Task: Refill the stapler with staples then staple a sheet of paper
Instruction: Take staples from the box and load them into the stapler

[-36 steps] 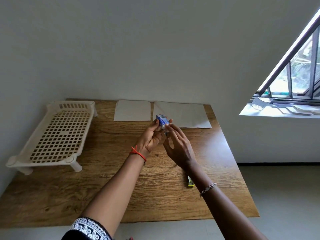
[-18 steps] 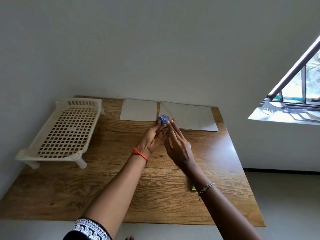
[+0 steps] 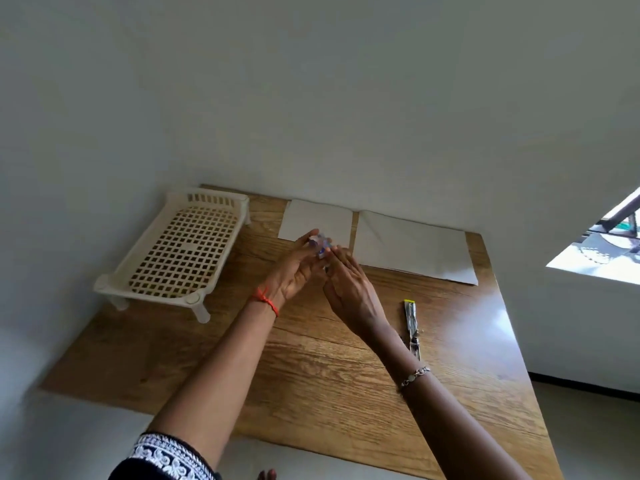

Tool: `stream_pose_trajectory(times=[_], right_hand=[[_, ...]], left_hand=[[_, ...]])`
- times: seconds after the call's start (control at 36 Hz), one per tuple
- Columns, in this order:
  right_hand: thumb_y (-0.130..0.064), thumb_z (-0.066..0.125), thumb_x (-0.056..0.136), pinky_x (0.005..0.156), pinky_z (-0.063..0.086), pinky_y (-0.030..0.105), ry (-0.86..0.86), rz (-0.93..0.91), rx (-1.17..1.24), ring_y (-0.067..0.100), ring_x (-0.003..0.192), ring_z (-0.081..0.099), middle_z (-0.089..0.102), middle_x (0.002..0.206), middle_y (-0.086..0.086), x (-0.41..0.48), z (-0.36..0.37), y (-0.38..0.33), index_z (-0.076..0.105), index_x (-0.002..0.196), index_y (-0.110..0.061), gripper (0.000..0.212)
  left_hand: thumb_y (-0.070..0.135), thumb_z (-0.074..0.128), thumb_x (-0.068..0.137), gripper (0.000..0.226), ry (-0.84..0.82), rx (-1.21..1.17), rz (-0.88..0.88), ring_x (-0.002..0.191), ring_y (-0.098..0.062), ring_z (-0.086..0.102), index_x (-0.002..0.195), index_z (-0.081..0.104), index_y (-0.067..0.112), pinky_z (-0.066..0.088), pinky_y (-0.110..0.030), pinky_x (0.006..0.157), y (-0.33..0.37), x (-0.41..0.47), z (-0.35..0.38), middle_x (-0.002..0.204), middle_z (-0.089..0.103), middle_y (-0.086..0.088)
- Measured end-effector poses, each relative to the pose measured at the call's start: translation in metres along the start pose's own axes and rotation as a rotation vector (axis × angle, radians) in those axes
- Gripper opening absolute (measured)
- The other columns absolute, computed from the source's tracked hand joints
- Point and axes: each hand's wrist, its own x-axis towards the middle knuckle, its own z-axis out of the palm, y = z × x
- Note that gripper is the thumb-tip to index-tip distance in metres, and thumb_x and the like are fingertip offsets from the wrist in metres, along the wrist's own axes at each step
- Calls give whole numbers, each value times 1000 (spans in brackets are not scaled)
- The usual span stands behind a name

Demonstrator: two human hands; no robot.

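Note:
A small blue and white staple box [image 3: 320, 244] is held up above the wooden table [image 3: 311, 375], blurred by motion. My left hand [image 3: 294, 271] grips it from the left with fingers and thumb. My right hand [image 3: 353, 289] meets it from the right, fingertips pinching its near end. The stapler [image 3: 411, 325], a slim metal one with a yellow tip, lies on the table to the right of my right wrist, partly hidden by that forearm. Two white sheets of paper lie along the far edge: a small one [image 3: 317, 214] and a larger one [image 3: 412, 247].
A cream plastic rack [image 3: 183, 251] with a grid top stands on short legs at the table's far left. A white wall runs behind the table. A window [image 3: 602, 251] is at the right. The table's right edge drops to the floor.
The camera has swung, so the table sits further right and lower in view. Both hands stay together on the staple box. The stapler, earlier hidden behind my right forearm, now shows beside it.

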Motion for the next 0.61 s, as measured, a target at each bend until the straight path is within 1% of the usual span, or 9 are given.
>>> stream_pose_trajectory(times=[0.08, 0.14, 0.28, 0.31, 0.39, 0.47, 0.53, 0.56, 0.61], right_hand=[[-9, 52, 87, 87, 54, 37, 25, 26, 184, 29, 108, 62, 63, 118, 20, 12, 7, -16, 49, 124, 0, 39], [-3, 60, 83, 68, 58, 30, 74, 66, 257, 23, 82, 69, 70, 100, 14, 18, 14, -22, 54, 119, -2, 36], [-1, 67, 77, 65, 55, 29, 113, 178, 330, 14, 73, 65, 70, 88, 10, 34, 33, -28, 65, 91, -3, 14], [1, 67, 76, 64, 55, 31, 117, 195, 326, 14, 72, 64, 69, 86, 9, 37, 36, -28, 65, 86, -3, 11], [3, 66, 74, 58, 54, 35, 130, 197, 305, 16, 67, 62, 66, 80, 7, 41, 43, -29, 62, 77, -3, 7], [2, 66, 75, 55, 50, 32, 140, 222, 291, 18, 62, 59, 61, 73, 2, 43, 47, -30, 58, 70, -1, 10], [2, 66, 74, 56, 47, 29, 138, 234, 286, 19, 61, 57, 58, 71, 1, 44, 49, -30, 57, 69, -1, 12], [2, 66, 74, 55, 47, 30, 138, 231, 286, 20, 61, 56, 58, 69, 2, 45, 49, -31, 56, 68, -2, 12], [1, 66, 75, 54, 49, 36, 144, 211, 287, 24, 59, 55, 58, 68, 8, 44, 50, -30, 55, 68, -2, 13]], left_hand=[[-12, 48, 86, 45, 81, 207, 27, 80, -13, 69, 128, 45, 4, 59, -20, 68, 19, -5, -20, 105, 60, -12], [-15, 51, 83, 46, 135, 359, 40, 79, -12, 68, 128, 44, -5, 56, -20, 74, 35, -10, -35, 102, 62, -13], [-14, 54, 82, 42, 275, 577, 109, 85, -14, 60, 122, 51, -4, 55, -15, 68, 74, -22, -74, 90, 62, -6], [-10, 56, 83, 36, 301, 613, 108, 84, -13, 61, 117, 55, -1, 56, -16, 67, 81, -26, -69, 89, 63, -5], [18, 75, 75, 23, 449, 797, 68, 78, -4, 66, 96, 67, 20, 57, -16, 64, 91, -12, -160, 89, 71, 4], [56, 80, 57, 54, 558, 1081, -29, 88, -8, 62, 102, 59, 35, 55, -30, 80, 93, 29, -278, 111, 65, 7], [38, 75, 73, 43, 516, 1256, 25, 98, -14, 55, 109, 59, 22, 45, -34, 93, 102, 14, -250, 111, 58, 5], [28, 74, 75, 44, 507, 1316, 56, 105, -19, 54, 114, 61, 12, 43, -37, 97, 109, -17, -197, 115, 58, -1], [23, 70, 78, 48, 482, 1393, 87, 120, -30, 49, 122, 58, 5, 39, -41, 104, 116, -50, -143, 127, 55, -14]])
